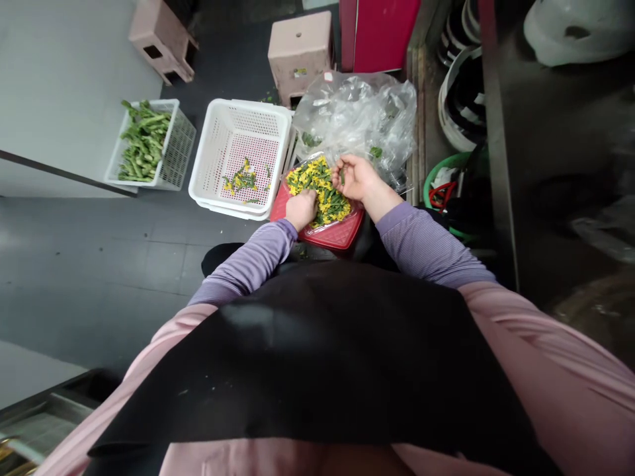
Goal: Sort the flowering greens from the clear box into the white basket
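Head view, only one. Yellow-flowered greens [325, 192] heaped in clear tray [317, 230], on red stand [344, 233] in front of apron [317, 344]. L hand [301, 209] on near-left side of heap, fingers curled in against greens; can't tell if anything's in that grip. R hand [354, 177] at far-right side, palm partly up, narrow pinch, looks to hold short green stem pc [342, 177].

Risks (my judgement): heap looks about rim-high or over, so a push w/ L fingers could roll loose bits off onto stand or floor. Tray looks thin & light; uneven press on one side could tip or skid it, esp. nr stand's edge. Stem pc is small: loose pinch = drop, prob. into bag folds.

Crumpled clear bag [364, 99] lies just beyond R hand; film could snag fingers or sleeve & drag tray. White basket [202, 158] just L of stand, w/ few flowered sprigs [241, 178] on its floor; an L elbow swing might knock it.
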Demonstrator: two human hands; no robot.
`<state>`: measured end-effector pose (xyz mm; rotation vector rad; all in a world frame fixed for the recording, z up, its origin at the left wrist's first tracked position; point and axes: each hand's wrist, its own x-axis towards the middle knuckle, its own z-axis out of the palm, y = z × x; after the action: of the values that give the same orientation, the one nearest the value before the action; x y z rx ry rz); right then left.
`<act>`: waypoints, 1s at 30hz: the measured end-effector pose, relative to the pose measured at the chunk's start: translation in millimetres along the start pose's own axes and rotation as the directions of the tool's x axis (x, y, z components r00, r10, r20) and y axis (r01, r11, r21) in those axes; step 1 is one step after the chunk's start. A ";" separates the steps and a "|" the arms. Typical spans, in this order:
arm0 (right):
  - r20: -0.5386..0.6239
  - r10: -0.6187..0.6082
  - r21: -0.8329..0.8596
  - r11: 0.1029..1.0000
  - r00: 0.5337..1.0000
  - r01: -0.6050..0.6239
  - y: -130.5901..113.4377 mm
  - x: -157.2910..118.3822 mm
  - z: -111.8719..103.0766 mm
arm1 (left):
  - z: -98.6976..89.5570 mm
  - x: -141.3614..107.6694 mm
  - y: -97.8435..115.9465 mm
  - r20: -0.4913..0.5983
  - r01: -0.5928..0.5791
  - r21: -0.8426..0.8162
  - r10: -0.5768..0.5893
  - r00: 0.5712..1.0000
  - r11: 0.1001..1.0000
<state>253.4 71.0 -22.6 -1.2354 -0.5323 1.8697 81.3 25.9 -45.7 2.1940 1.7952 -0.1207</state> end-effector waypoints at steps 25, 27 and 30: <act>0.365 -0.056 -0.700 0.641 0.929 0.314 31.3 4.9 -2.0 | -26.8 -10.9 -12.0 0.102 0.153 -0.953 -0.198 0.975 0.261; 0.392 0.001 -0.675 0.679 0.920 0.287 30.6 6.4 -4.2 | -32.2 -11.7 -13.6 0.111 0.151 -0.944 -0.150 0.982 0.293; 0.428 0.080 -0.632 0.739 0.900 0.235 26.2 2.7 -4.1 | -41.7 -14.8 -13.6 0.179 0.195 -0.955 -0.088 0.980 0.224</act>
<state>246.2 57.6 -44.6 -1.1832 -1.6059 1.9415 59.8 26.2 -4.8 1.0270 1.3314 0.7053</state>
